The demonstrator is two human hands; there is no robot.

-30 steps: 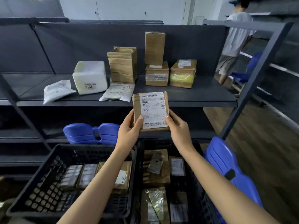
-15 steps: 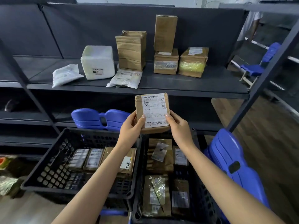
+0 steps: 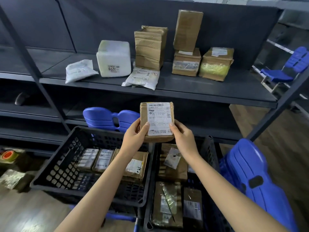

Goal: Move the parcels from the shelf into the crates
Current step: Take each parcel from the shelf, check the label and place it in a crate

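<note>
Shelf (image 3: pixel 209 91) behind; left hand (image 3: pixel 133 137), right hand (image 3: pixel 183 136) grip brown parcel (image 3: pixel 157 121).

Blue plastic chair (image 3: pixel 255 178) lower right, stacked blue chairs (image 3: pixel 103 117) mid-frame, blue seat (image 3: pixel 280 75) upper right, wooden floor (image 3: pixel 275 139), orange-centred roll (image 3: pixel 7 155) left

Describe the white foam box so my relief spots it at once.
On the dark shelf above the black crates, look left of the brown cartons. The white foam box stands between two flat white bags; it alone is a white cube, labelled 3270.
</note>
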